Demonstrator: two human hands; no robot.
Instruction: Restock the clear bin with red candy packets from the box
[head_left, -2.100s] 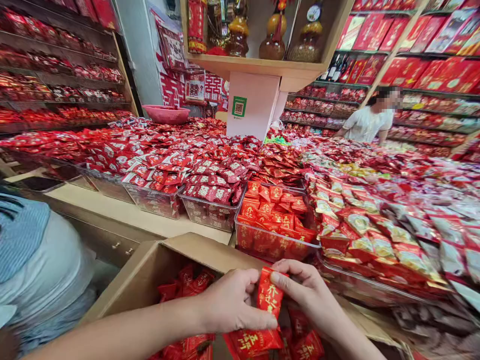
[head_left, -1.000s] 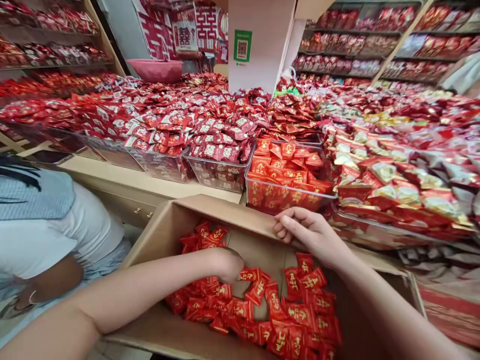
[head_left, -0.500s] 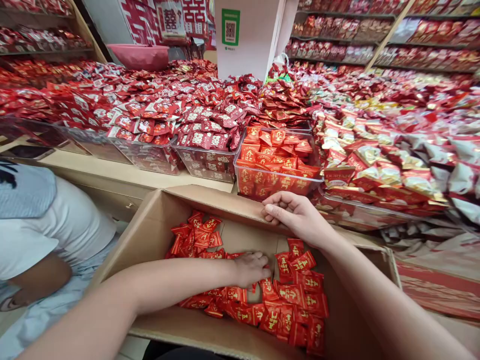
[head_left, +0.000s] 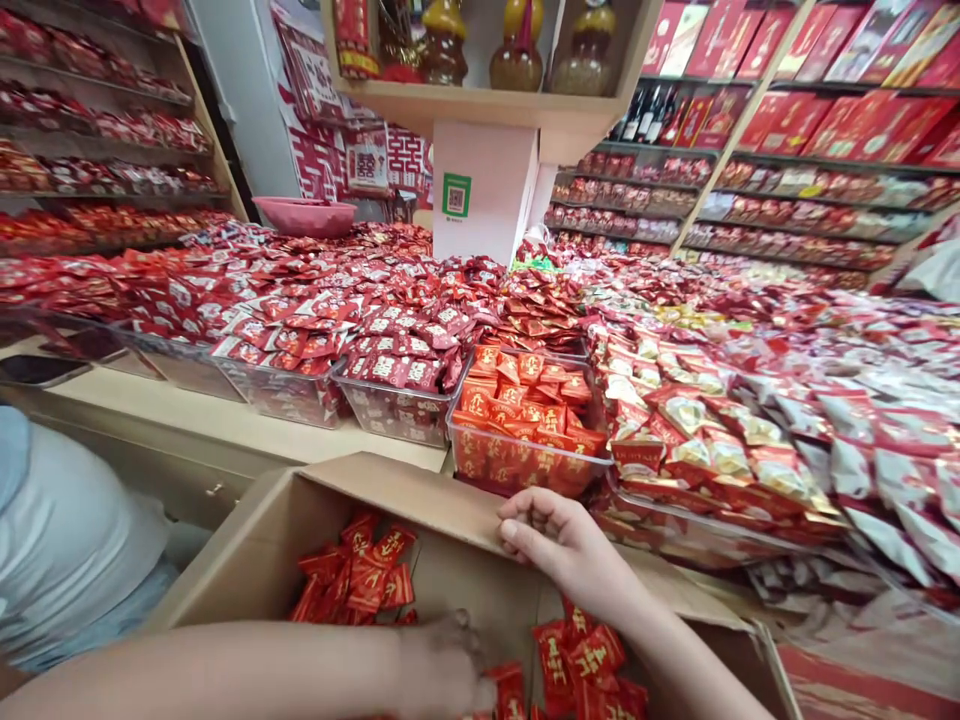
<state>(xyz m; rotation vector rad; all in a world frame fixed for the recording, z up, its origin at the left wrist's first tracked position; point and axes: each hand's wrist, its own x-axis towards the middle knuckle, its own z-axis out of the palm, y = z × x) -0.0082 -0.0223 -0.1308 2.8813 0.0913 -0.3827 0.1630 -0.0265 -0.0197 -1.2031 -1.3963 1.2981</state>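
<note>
An open cardboard box (head_left: 225, 560) is in front of me, with small red packets printed in gold (head_left: 367, 575) scattered inside it. My left hand (head_left: 442, 660) is down in the box among the packets. Motion smears its fingers, so whether it holds a packet cannot be made out. The fingers of my right hand (head_left: 551, 545) are curled over the box's far edge and grip the cardboard. More red packets (head_left: 581, 655) lie in the box below my right forearm. Just beyond the right hand stands a clear bin (head_left: 529, 444) filled with orange-red packets.
Clear bins heaped with wrapped sweets (head_left: 405, 375) line the counter (head_left: 360, 437). A pink bowl (head_left: 304, 217) and a pillar with a QR code sign (head_left: 457, 196) rise behind. At left are a dark phone (head_left: 41, 370) and a person (head_left: 67, 530) close to the box.
The view has tilted up, so the box sits lower and more shelves show. My left hand is still in the box, now blurred. The right hand keeps its grip on the edge.
</note>
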